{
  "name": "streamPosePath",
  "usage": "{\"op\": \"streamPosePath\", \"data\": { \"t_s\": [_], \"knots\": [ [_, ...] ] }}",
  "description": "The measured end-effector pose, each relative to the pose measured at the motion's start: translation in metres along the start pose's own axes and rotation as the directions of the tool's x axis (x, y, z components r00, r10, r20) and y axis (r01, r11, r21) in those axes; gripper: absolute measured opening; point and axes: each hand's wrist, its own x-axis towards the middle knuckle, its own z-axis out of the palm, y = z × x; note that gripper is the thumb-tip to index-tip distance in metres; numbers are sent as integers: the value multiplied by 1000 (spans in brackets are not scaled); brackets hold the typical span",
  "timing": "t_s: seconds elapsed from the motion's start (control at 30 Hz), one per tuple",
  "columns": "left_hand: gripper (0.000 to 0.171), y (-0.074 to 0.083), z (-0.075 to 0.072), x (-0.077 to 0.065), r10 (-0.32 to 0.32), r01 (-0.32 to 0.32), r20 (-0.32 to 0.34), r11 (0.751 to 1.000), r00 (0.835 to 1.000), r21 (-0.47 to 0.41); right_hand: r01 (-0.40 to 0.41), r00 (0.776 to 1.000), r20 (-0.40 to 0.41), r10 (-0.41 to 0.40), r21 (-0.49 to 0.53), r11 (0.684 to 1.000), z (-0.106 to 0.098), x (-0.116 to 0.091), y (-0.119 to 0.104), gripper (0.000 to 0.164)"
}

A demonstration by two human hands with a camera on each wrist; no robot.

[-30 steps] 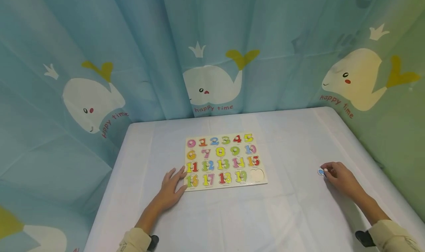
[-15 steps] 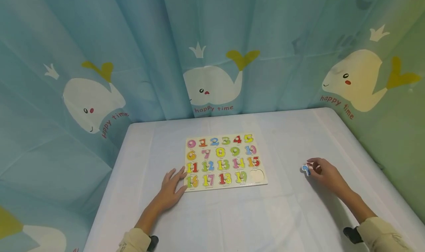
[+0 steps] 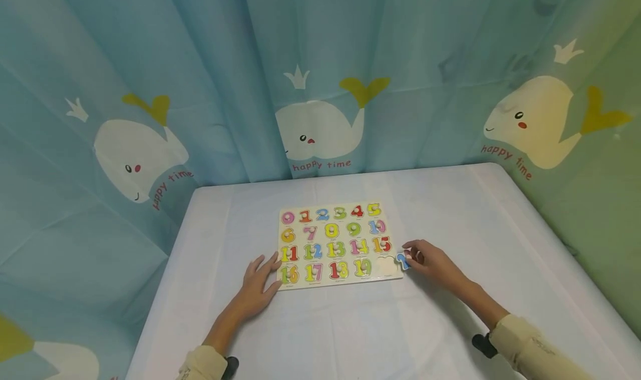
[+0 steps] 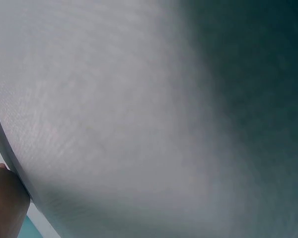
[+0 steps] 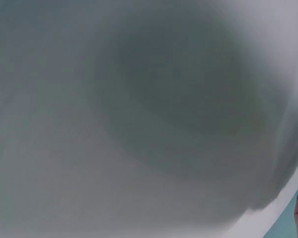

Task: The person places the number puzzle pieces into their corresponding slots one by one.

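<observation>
A number puzzle board (image 3: 325, 283) lies on the white table, its colourful knobbed numbers from 0 to 19 sitting in their slots. At its lower right corner is a bare recess (image 3: 386, 265). My right hand (image 3: 425, 260) pinches a blue puzzle piece (image 3: 403, 261) between thumb and fingers, right at the board's right edge beside that recess. Part of the piece is hidden by the fingers. On the other side, my left hand (image 3: 257, 282) rests with relaxed fingers at the board's left edge. Both wrist views show mostly blurred white cloth, with a bit of hand at the margin.
A white cloth covers the table (image 3: 350, 335). Behind and around it hangs a blue-green curtain (image 3: 225, 90) printed with whales. Dark wrist-worn devices (image 3: 483, 345) show near both sleeves.
My right hand has carried the blue puzzle piece leftward from the right side of the table to the board's right edge. The left hand and the board have stayed in place.
</observation>
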Motion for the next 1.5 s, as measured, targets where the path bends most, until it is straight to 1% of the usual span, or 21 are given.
{"op": "streamPosePath", "data": {
  "t_s": [0.13,0.27,0.4,0.67,0.73,0.9,0.97,1.1,1.2,1.3,1.33,1.4,1.5],
  "knots": [
    [46,-1,0,0,-4,4,2,1000,1000,5,25,999,36,-25,10,1000,14,5,-11,33],
    [46,-1,1,1,-3,3,1,1000,1000,4,36,999,37,-37,21,999,23,6,-19,33],
    [45,-2,2,1,4,-4,-8,1000,1000,3,33,999,13,-33,38,999,30,8,-25,33],
    [45,-2,2,0,3,-3,-7,1000,1000,2,-25,999,-19,26,47,999,38,11,-33,35],
    [45,-2,2,0,6,-6,-10,1000,1000,4,-24,999,-39,26,46,999,39,11,-35,34],
    [44,-2,1,1,3,-3,-15,1000,1000,-5,15,993,-115,-10,41,999,43,9,-38,34],
    [44,-2,1,0,-7,7,-6,1000,1000,-11,9,992,-125,-4,40,999,45,8,-39,34],
    [46,-2,2,-2,-31,31,12,999,999,-14,-71,994,-83,73,17,997,46,7,-43,35],
    [46,-4,3,-5,-22,22,1,1000,1000,-14,-105,993,-63,104,-10,994,47,9,-46,35],
    [45,-4,3,-6,3,-3,-18,1000,1000,-11,-104,993,-68,101,-35,994,47,10,-49,35],
    [44,-4,3,-6,14,-14,-27,1000,1000,-11,-104,992,-69,102,-34,994,47,10,-50,36],
    [45,-3,3,-6,17,-18,-38,1000,999,-21,-102,992,-75,99,-33,994,45,11,-51,37],
    [45,-2,2,-4,28,-29,-44,999,999,-23,-119,989,-90,117,-19,993,44,9,-49,39]
  ]
}}
